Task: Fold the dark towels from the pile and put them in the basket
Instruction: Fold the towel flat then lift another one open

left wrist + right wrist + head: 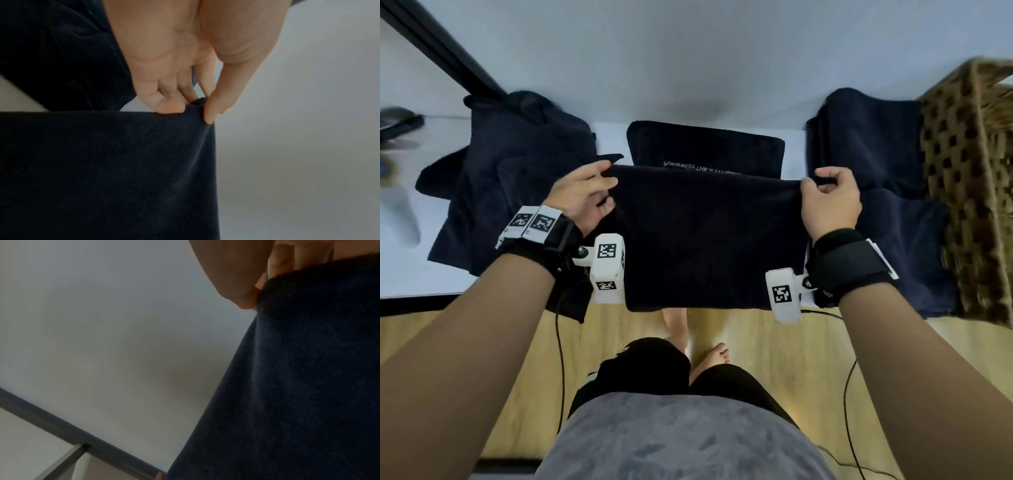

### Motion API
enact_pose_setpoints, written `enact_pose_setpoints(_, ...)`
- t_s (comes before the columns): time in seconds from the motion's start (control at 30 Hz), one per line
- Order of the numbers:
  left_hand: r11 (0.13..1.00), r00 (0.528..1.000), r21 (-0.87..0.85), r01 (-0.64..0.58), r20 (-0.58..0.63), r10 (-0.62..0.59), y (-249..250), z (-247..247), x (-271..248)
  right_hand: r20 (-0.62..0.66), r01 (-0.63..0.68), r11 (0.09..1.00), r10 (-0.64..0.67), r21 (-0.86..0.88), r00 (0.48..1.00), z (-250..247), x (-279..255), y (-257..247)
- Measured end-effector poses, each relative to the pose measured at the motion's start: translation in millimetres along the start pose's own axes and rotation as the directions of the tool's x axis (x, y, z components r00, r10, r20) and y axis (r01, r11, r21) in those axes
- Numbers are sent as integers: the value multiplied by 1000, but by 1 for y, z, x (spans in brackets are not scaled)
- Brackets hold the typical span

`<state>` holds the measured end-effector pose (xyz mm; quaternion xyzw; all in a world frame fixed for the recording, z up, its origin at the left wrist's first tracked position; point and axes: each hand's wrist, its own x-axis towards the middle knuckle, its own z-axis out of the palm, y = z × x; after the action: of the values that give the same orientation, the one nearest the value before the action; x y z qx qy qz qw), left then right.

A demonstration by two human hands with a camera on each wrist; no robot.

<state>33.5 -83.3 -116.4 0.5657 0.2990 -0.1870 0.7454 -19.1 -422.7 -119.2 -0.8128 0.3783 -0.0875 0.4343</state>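
A dark navy towel point(709, 236) hangs stretched between my two hands above the white table's near edge. My left hand point(589, 192) pinches its upper left corner, and the left wrist view shows thumb and fingers point(170, 106) closed on the towel point(102, 170). My right hand point(825, 195) pinches the upper right corner; in the right wrist view the towel point(298, 378) hangs below my fingers point(246, 301). The pile of crumpled dark towels point(517, 178) lies at the left. A woven brown basket point(976, 192) stands at the right.
A folded dark towel with pale lettering point(705, 147) lies flat behind the held one. More dark towels point(873, 144) lie beside the basket on the white table point(400, 267). A wall point(688, 51) rises behind. Wooden floor, my feet and cables are below.
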Motion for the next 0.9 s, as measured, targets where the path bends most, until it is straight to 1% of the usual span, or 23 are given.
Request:
enact_pose_setpoints(0.1, 999, 1000, -15, -28, -1, 28, 3, 4, 27, 21, -26, 1000, 27, -14, 999, 18, 14, -3)
enact_pose_setpoints(0.17, 1000, 999, -3, -29, 21, 29, 0, 6, 39, 61, -56, 998, 58, -34, 996, 28, 20, 0)
enact_pose_setpoints(0.23, 993, 999, 116, -31, 43, 26, -7, 7, 46, 124, -96, 991, 107, -94, 986, 36, 22, 9)
enact_pose_setpoints(0.27, 970, 998, 239, -48, 43, 39, -12, 6, 47, 147, -116, 984, 136, -132, 980, 37, 20, 15)
enact_pose_setpoints(0.3, 913, 997, 400, -81, 27, 76, -18, 4, 49, 162, -131, 978, 158, -163, 974, 38, 18, 21)
enact_pose_setpoints(0.33, 815, 992, 569, -108, 4, 128, -24, 1, 49, 176, -136, 974, 169, -183, 970, 38, 13, 28)
enact_pose_setpoints(0.37, 700, 983, 706, -105, -31, 179, -30, -2, 49, 192, -130, 972, 168, -195, 967, 37, 7, 35)
enact_pose_setpoints(0.4, 608, 972, 790, -74, -79, 221, -36, -7, 46, 207, -116, 973, 158, -202, 965, 35, -1, 42)
enact_pose_setpoints(0.43, 557, 961, 830, -41, -120, 250, -44, -11, 41, 218, -100, 973, 146, -208, 965, 33, -9, 51)
enact_pose_setpoints(0.47, 529, 953, 848, -18, -145, 266, -53, -17, 36, 222, -89, 972, 138, -218, 965, 30, -18, 60)
enact_pose_setpoints(0.53, 479, 954, 878, 6, -148, 260, -73, -26, 21, 221, -85, 961, 145, -263, 964, 21, -34, 80)
enact_pose_setpoints(0.63, 400, 973, 915, 55, -139, 184, -100, -40, -6, 276, -94, 911, 218, -401, 936, 6, -58, 106)
enact_pose_setpoints(0.7, 311, 982, 944, 112, -154, 113, -116, -48, -23, 322, -82, 887, 249, -454, 913, -2, -76, 121)
enact_pose_setpoints(0.77, 226, 983, 960, 164, -178, 42, -134, -55, -38, 342, -86, 881, 269, -466, 900, -8, -91, 135)
enact_pose_setpoints(0.83, 198, 980, 961, 194, -199, 8, -151, -60, -51, 343, -115, 871, 305, -478, 888, -13, -102, 145)
enact_pose_setpoints(0.9, 208, 976, 955, 211, -218, 11, -165, -63, -60, 347, -118, 863, 318, -491, 882, -18, -109, 151)
